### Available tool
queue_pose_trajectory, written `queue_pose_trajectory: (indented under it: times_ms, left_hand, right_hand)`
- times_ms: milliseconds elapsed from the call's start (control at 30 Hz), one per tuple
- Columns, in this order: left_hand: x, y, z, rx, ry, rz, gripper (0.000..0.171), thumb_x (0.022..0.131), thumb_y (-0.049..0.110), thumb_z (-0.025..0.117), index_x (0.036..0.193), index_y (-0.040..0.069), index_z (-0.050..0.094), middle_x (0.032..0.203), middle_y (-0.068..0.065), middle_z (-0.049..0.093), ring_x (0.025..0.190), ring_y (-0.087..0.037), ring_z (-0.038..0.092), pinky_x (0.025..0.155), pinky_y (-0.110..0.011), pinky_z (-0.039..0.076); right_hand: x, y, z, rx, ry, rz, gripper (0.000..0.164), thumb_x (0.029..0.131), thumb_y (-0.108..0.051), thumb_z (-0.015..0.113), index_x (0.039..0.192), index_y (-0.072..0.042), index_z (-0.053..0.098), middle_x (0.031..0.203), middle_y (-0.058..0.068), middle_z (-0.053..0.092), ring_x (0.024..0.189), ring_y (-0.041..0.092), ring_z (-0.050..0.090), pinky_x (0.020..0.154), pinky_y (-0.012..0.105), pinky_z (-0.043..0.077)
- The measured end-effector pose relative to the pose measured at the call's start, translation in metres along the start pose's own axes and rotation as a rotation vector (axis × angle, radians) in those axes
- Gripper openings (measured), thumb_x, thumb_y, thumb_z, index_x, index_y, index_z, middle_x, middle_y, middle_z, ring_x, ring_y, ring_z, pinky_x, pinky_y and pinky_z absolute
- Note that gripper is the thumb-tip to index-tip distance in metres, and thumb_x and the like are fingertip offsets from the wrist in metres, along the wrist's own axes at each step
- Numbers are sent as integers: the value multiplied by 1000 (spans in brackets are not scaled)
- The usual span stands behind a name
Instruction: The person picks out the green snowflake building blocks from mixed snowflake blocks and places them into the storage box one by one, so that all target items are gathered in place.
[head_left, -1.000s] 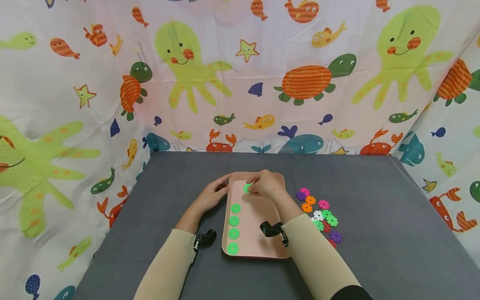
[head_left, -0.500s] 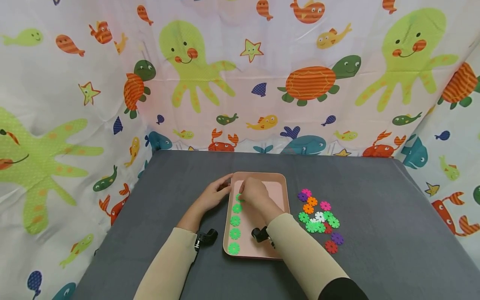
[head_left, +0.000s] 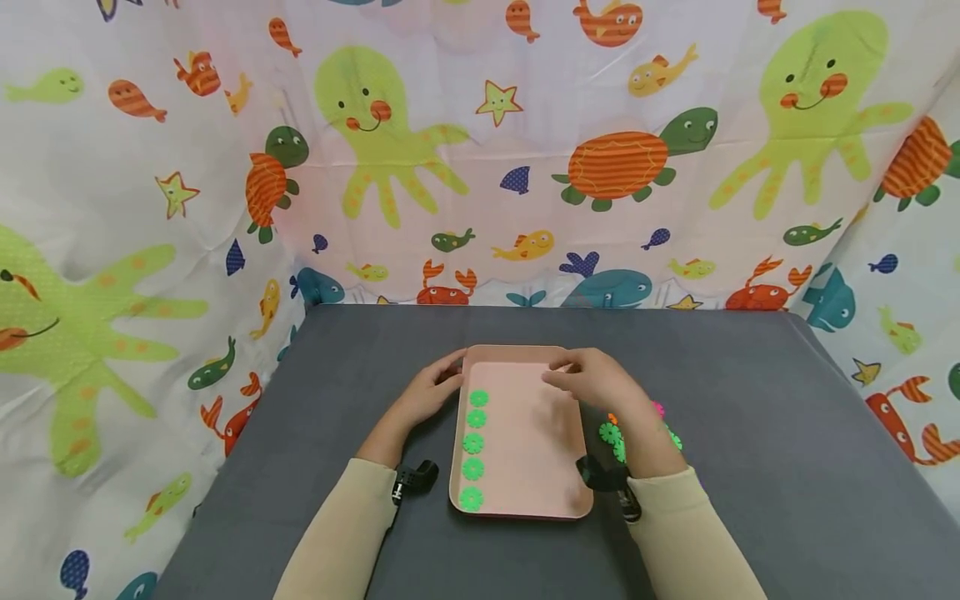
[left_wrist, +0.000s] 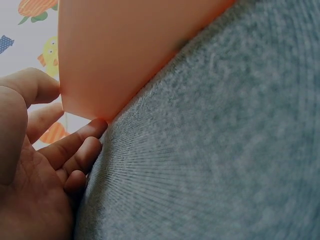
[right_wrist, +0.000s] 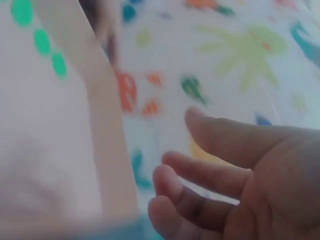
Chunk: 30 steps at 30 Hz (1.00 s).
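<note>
A pink tray [head_left: 525,450] lies on the table, holding a column of several green flower-shaped pieces [head_left: 473,443] along its left side. At the tray's upper left edge, my left hand [head_left: 429,390] rests with its fingertips; in the left wrist view, the thumb and fingers [left_wrist: 65,150] touch the tray's outer wall [left_wrist: 125,50] near a corner. My right hand [head_left: 596,379] is over the tray's upper right edge, fingers loosely bent and nothing between them. In the right wrist view, thumb and fingers [right_wrist: 220,140] are apart, beside the blurred tray rim [right_wrist: 107,150].
Loose flower-shaped pieces [head_left: 611,433] lie right of the tray, partly hidden behind the right forearm. A grey cloth [head_left: 360,342] covers the table. A curtain printed with sea animals [head_left: 450,167] stands behind and at the sides.
My right hand puts a green flower-shaped piece at the top of the left column, lets go, and moves right to the tray's far side. The left hand stays put.
</note>
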<state>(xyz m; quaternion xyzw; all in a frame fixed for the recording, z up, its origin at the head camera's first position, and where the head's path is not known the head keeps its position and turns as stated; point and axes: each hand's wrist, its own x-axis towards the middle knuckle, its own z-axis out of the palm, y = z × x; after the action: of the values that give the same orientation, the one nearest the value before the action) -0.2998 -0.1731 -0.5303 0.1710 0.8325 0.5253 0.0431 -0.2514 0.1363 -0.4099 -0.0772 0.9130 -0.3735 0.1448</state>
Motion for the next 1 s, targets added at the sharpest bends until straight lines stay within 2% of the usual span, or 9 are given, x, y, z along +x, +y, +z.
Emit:
queue_pose_trajectory:
  times_ms: [100, 167, 367, 500, 633, 700, 800, 900, 1000]
  left_hand:
    - [1, 0, -1, 1, 1, -8, 51, 105, 14, 60, 155, 9, 48, 125, -18, 64, 109, -29, 59, 97, -44, 46]
    - [1, 1, -1, 7, 0, -14, 52, 105, 15, 60, 155, 10, 47, 126, -18, 63, 110, -29, 59, 98, -45, 45]
    - [-1, 2, -3, 23, -11, -51, 52, 106, 20, 58, 157, 16, 45, 128, -16, 62, 111, -29, 58, 99, -48, 44]
    - [-1, 1, 2, 18, -10, -55, 52, 106, 19, 58, 157, 16, 46, 128, -16, 62, 111, -30, 58, 98, -47, 44]
    - [-1, -1, 3, 15, 1, -49, 52, 106, 19, 59, 156, 16, 47, 129, -17, 62, 112, -30, 58, 98, -47, 44]
    - [-1, -2, 3, 15, 4, -45, 52, 106, 19, 59, 156, 15, 47, 129, -17, 62, 113, -31, 58, 98, -48, 44]
    - [-2, -2, 3, 13, 4, -47, 52, 106, 19, 59, 156, 15, 47, 130, -17, 62, 113, -31, 58, 98, -48, 44]
    - [-3, -1, 2, 12, 2, -47, 52, 106, 19, 59, 156, 15, 46, 129, -17, 62, 112, -29, 58, 98, -48, 44]
    - [-2, -1, 1, 9, 1, -43, 52, 106, 19, 59, 156, 15, 46, 129, -17, 62, 112, -29, 58, 98, -47, 44]
  right_hand:
    - [-22, 26, -18, -52, 14, 6, 40, 100, -31, 68, 128, -2, 69, 106, 15, 65, 85, 27, 60, 70, 40, 51]
    - [-32, 42, -20, -79, 14, 24, 35, 98, -25, 71, 123, 0, 70, 102, 15, 66, 83, 27, 60, 69, 41, 52]
    - [-36, 85, 0, -216, -5, 28, 28, 84, -12, 83, 110, -4, 75, 94, 9, 69, 81, 24, 60, 72, 42, 52]
    - [-33, 93, 8, -301, 29, 37, 28, 78, -11, 86, 105, -8, 76, 91, 7, 69, 79, 24, 57, 72, 44, 51]
    - [-34, 90, 9, -312, 73, 24, 24, 75, -9, 87, 94, -9, 71, 84, 4, 64, 77, 24, 55, 70, 43, 49]
    - [-37, 88, 7, -283, 105, -2, 21, 76, -8, 86, 87, -9, 69, 80, 2, 63, 75, 22, 55, 68, 42, 48]
    - [-43, 80, 4, -161, 155, -20, 14, 83, -8, 83, 86, -8, 69, 78, 1, 64, 72, 20, 58, 65, 38, 48]
    - [-49, 64, 2, 48, 160, -30, 11, 90, -7, 78, 98, -4, 71, 82, 4, 68, 74, 24, 67, 67, 36, 55]
    - [-52, 46, 10, 252, 95, -76, 19, 93, -4, 75, 110, 2, 71, 86, 9, 69, 79, 33, 72, 73, 40, 60]
